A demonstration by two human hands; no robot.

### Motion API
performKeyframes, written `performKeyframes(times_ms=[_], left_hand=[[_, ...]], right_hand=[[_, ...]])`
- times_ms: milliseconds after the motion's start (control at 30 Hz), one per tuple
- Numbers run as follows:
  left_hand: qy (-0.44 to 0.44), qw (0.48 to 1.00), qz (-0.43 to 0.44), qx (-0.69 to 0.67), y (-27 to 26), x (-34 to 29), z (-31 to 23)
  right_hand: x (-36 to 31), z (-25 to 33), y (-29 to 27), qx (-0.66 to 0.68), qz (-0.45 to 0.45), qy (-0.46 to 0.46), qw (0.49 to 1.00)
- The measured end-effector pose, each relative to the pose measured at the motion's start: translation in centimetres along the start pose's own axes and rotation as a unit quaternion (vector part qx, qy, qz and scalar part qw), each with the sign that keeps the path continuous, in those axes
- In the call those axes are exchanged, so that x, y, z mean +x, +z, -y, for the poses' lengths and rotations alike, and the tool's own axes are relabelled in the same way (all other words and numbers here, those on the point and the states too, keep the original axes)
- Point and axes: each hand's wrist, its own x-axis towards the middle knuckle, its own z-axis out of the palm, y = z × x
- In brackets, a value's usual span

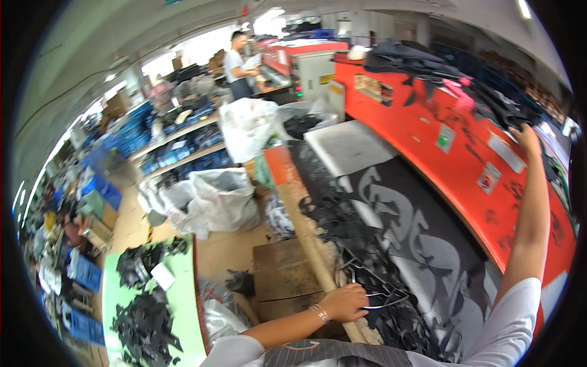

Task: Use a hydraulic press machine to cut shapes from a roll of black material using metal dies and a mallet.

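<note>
My left hand (345,303) is closed on a metal cutting die (388,301), a thin silver strip bent into an outline. It sits over a heap of black cut scraps (379,275) along the bed's near edge. Under the red machine beam, a dark sheet (422,238) with pale curved shapes lies on the bed. My right arm stretches up over the beam. There my right hand (527,139) is closed at the edge of black sheet material (498,110) lying along the top; its fingertips are partly hidden.
The red beam (422,134) crosses the right side. At the lower left stands a pale green table (189,287) with black cut pieces (147,324). White plastic sacks (223,199) and shelves (177,162) stand beyond. A person (237,67) works by another machine at the back.
</note>
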Motion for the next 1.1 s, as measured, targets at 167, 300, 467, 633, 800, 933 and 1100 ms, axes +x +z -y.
performKeyframes(times_ms=[167, 300, 467, 633, 800, 933, 1100], left_hand=[[-0.021, 0.999, -0.046, -0.018, -0.1, -1.6, -0.9], [0.006, 1.0, 0.005, -0.024, -0.2, 0.5, -0.1], [0.024, 0.999, -0.025, 0.017, -2.7, 2.6, 4.5], [-0.018, 0.996, -0.069, 0.059, -1.9, 5.0, 6.3], [-0.006, 0.997, -0.028, 0.072, 0.3, 7.1, 5.4], [-0.009, 0.996, -0.003, 0.087, 0.2, 7.0, 4.5], [-0.016, 0.995, 0.022, 0.099, -0.3, 7.1, 4.2]], right_hand=[[-0.5, 5.9, -1.9, -0.022, 0.036, 0.066, 0.997], [0.0, -0.9, -1.2, -0.086, -0.032, 0.059, 0.994], [-8.5, 4.8, 0.4, 0.393, -0.019, -0.022, 0.919], [-25.4, -5.2, -1.4, 0.402, 0.023, 0.06, 0.913], [-42.7, -19.9, -4.4, 0.288, 0.014, 0.363, 0.886], [-50.7, -24.7, -2.5, 0.279, -0.037, 0.441, 0.852], [-51.1, -24.1, 5.3, 0.277, -0.05, 0.417, 0.864]])
